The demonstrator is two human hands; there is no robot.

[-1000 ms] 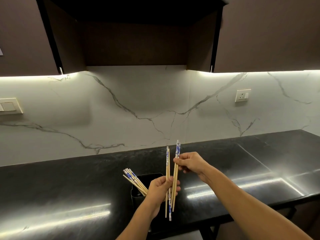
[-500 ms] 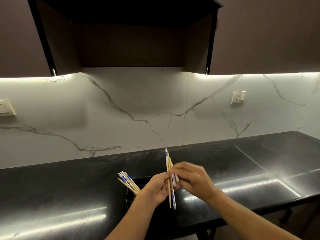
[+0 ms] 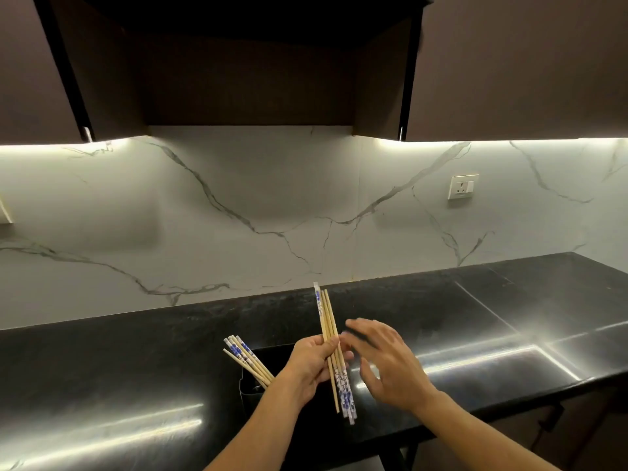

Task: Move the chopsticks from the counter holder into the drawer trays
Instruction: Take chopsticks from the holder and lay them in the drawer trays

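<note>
My left hand (image 3: 307,365) grips a bundle of wooden chopsticks (image 3: 328,321) with blue-and-white patterned ends, held nearly upright above the black counter. Beside the bundle, just to its right, my right hand (image 3: 387,362) hovers with fingers spread and holds nothing. A black holder (image 3: 251,390) stands on the counter under my left wrist. Several more chopsticks (image 3: 243,356) lean out of it toward the upper left. No drawer or tray shows in this view.
The black counter (image 3: 509,317) runs from left to right against a white marble backsplash. Dark wall cabinets (image 3: 509,62) hang overhead. A wall socket (image 3: 462,186) sits on the backsplash at the right. The counter's front edge lies near my forearms.
My right hand passed its chopsticks into the left hand's bundle and has let go, fingers now spread. The bundle sits a little lower than before.
</note>
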